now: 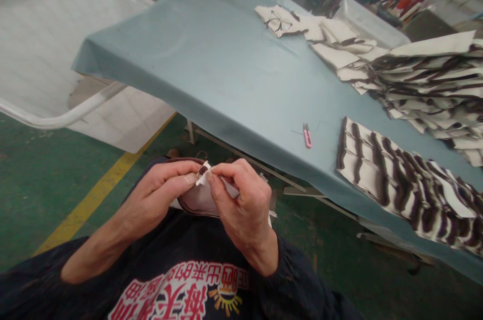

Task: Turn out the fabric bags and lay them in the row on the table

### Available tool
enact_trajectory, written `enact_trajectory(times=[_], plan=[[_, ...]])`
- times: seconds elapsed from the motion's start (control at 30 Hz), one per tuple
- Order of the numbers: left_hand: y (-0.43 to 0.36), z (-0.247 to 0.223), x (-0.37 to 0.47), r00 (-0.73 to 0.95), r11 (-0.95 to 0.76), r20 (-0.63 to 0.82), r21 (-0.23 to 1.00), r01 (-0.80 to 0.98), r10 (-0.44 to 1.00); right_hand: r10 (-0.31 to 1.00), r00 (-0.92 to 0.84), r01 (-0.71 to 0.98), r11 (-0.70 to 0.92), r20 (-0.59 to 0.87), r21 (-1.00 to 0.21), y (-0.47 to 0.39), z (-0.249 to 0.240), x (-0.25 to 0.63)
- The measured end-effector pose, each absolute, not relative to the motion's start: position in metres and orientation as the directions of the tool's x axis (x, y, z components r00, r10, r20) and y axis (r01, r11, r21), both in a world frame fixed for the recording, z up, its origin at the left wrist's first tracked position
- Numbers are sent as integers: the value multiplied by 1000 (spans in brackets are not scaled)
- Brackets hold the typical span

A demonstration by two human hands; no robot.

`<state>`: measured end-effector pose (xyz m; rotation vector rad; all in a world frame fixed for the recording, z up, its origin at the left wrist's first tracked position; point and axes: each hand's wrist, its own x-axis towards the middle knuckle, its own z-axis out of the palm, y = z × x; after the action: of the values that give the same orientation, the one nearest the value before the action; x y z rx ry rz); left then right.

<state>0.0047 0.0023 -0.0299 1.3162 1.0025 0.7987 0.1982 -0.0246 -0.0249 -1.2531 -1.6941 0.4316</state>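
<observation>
While pinching fabric piece (199,198) corner between left hand (156,198) and right hand (241,204) fingertips, both closed tight, risking slippage from the thin grip.

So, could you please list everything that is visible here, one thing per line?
fabric piece: one, white with dark brown edging, pinched between both hands
thread snips: one, pink, on the table near its front edge
fabric piece stacks: many pieces, white and brown, fanned along the table's right side
eyeglasses: one, dark frame, on pieces at the far end
table: one, grey-blue cover
plastic tub: one, white, left of table
floor line: one, yellow, on green floor
left hand: gripping the piece
right hand: gripping the piece
</observation>
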Motion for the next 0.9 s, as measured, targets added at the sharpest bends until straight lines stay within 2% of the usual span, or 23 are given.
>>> enact_trajectory(times=[0.23,0.6,0.9], plan=[[-2,-48,1,424,196,-149,978,-69,893,878,-28,538,416,478,-733,-25,-27,197],[-3,-46,4,371,172,-141,984,-52,918,934,6,426,320,357,-846,-24,-26,194],[-7,-60,-6,413,214,-168,974,-68,895,954,10,360,276,299,-891,-22,-23,193]])
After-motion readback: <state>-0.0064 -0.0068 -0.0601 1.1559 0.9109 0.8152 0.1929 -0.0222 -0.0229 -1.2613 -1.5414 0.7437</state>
